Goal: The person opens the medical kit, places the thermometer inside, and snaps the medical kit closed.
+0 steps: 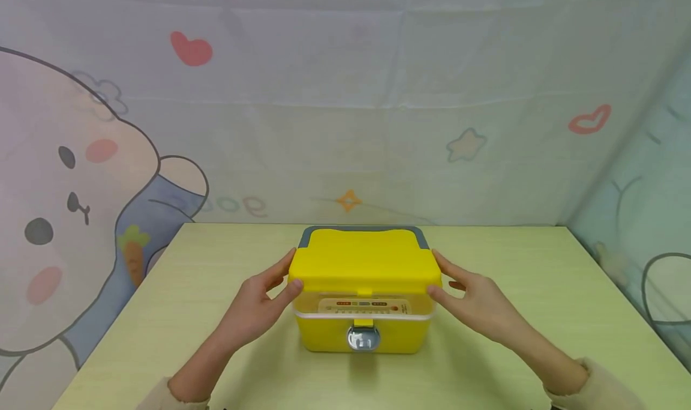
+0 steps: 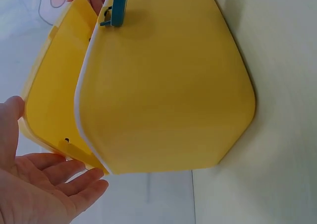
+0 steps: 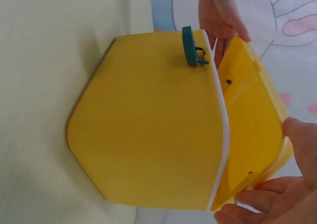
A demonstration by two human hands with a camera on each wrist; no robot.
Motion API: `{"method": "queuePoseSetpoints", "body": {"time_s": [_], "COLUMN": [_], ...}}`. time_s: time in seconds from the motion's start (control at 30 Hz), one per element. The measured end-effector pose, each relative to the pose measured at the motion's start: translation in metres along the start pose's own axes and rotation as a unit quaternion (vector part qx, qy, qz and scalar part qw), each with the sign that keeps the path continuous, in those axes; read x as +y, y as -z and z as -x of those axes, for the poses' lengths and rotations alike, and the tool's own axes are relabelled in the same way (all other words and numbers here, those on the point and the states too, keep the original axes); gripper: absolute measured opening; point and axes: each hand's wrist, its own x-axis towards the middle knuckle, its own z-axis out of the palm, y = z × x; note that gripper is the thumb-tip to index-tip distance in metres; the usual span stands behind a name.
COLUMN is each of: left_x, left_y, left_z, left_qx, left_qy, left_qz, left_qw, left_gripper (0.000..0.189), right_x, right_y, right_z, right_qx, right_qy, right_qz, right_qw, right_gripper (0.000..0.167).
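Note:
A yellow plastic storage box (image 1: 388,337) stands on the table, its hinged lid (image 1: 365,265) partly raised. On its front is a silver latch (image 1: 363,338). My left hand (image 1: 255,307) holds the lid's left end, thumb at the front corner and fingers farther back. The right hand (image 1: 479,303) grips the opposite end the same way. Both wrist views show a gap between lid and white rim, with a thumb on the lid's edge. Through the front gap a printed card or label (image 1: 364,306) shows inside; the rest of the contents is hidden.
Behind the lid lies a grey handle (image 1: 423,237). The light table (image 1: 513,254) ends at a back edge against a printed cloth (image 1: 324,128) with hearts and a cartoon animal. Another cloth panel (image 1: 648,218) hangs on the right.

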Motion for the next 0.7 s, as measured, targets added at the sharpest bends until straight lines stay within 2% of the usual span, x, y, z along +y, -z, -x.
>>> {"method": "queuePoseSetpoints", "body": {"time_s": [0.2, 0.37, 0.7], "left_x": [-0.006, -0.011, -0.016], "left_y": [-0.005, -0.010, -0.015], "left_z": [0.007, 0.013, 0.019], "left_qx": [0.009, 0.018, 0.026], "left_qy": [-0.028, -0.038, -0.017], "left_qz": [-0.011, -0.016, -0.020], "left_qw": [0.9995, 0.9990, 0.9993], "left_gripper": [0.063, 0.064, 0.067], "right_x": [0.001, 0.004, 0.011], "right_y": [-0.004, -0.009, -0.019], "right_z": [0.006, 0.009, 0.013], "right_qx": [0.005, 0.007, 0.012], "right_qy": [0.006, 0.009, 0.005], "right_qz": [0.006, -0.006, -0.015], "right_qw": [1.0000, 0.9999, 0.9998], "right_gripper": [0.073, 0.075, 0.076]}}
